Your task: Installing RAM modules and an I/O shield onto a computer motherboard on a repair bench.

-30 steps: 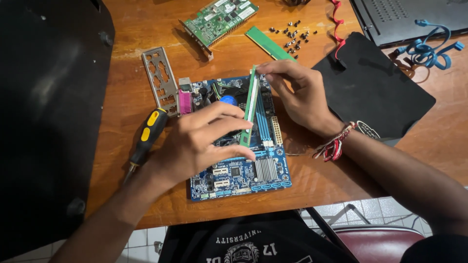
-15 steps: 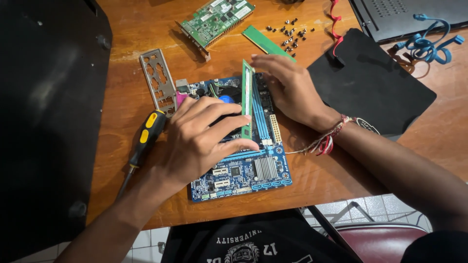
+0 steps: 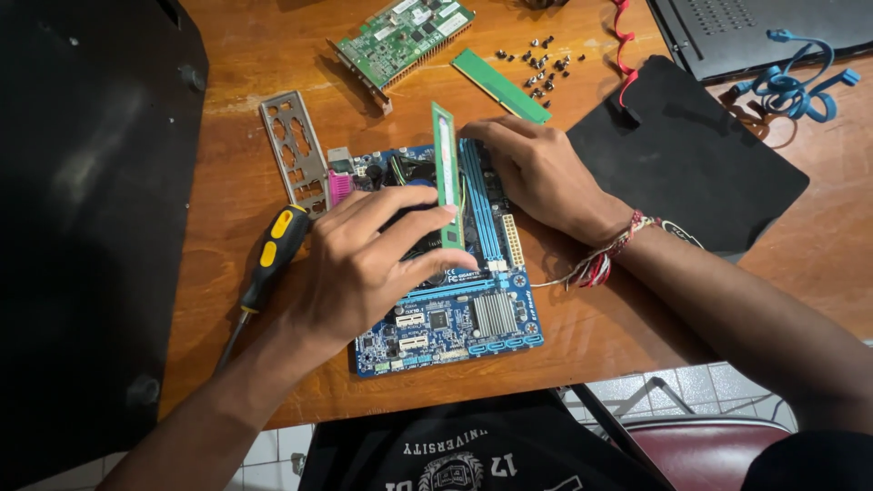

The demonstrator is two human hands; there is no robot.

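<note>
A blue motherboard (image 3: pixel 455 318) lies on the wooden table. My left hand (image 3: pixel 364 264) rests over its middle and pinches a long green memory stick (image 3: pixel 445 168) near its lower end, holding it on edge above the board. My right hand (image 3: pixel 536 168) lies on the board's upper right, fingertips beside the blue memory slots (image 3: pixel 482 200) and close to the stick's far end. A red and white thread bracelet is on my right wrist.
A yellow-and-black screwdriver (image 3: pixel 268 259) and a metal port shield (image 3: pixel 293 150) lie left of the board. Behind are a green expansion card (image 3: pixel 400 36), another memory stick (image 3: pixel 500 85), several loose screws (image 3: pixel 541 64), a black pad (image 3: pixel 682 155), blue cables (image 3: pixel 791 86) and a large black panel (image 3: pixel 82 227).
The green memory stick has shifted left, off the blue slots, and now stands over the board's middle. My right hand has lowered onto the board's corner.
</note>
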